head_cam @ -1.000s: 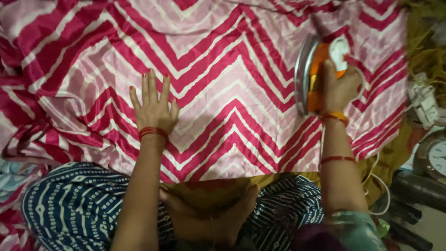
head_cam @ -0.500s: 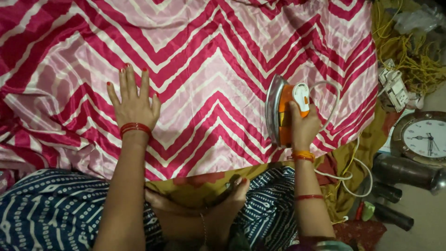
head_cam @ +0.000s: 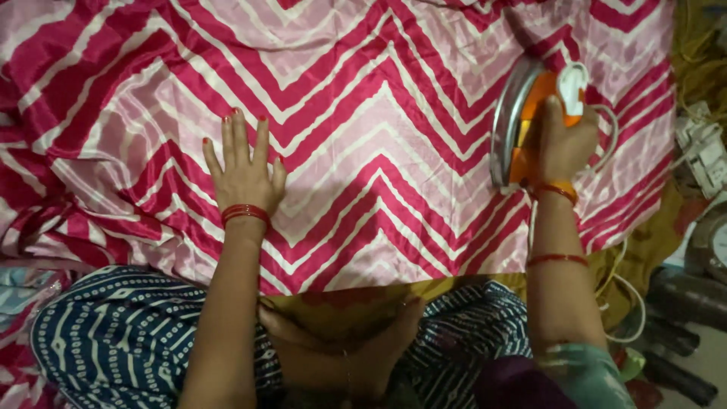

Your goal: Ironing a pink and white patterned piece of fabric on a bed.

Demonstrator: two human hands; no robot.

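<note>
At the left edge, folds of the pink and crimson chevron cloth [head_cam: 363, 113] bunch up, and below them the person's knee in dark blue patterned trousers [head_cam: 113, 333] shows. The left hand [head_cam: 244, 170] lies flat on the cloth, palm down, fingers [head_cam: 235, 136] spread and gripping nothing; compared with half a second ago it sits in much the same pose, still pinning the smooth stretch of fabric. Further right, the change is in the iron [head_cam: 530, 121]: it was lower, nearer the cloth's near hem, and now stands higher up, close to the right border of the cloth, tipped on its side so the shiny soleplate faces left. The right hand [head_cam: 564, 140] is wrapped tight around its orange handle, fingers closed. That suggests one stroke has ended and the iron is being carried up for another. The white cord [head_cam: 617, 288] trails down past the wrist. At the far right, a clock [head_cam: 712, 246] and a power strip [head_cam: 704, 151] lie on the floor.
</note>
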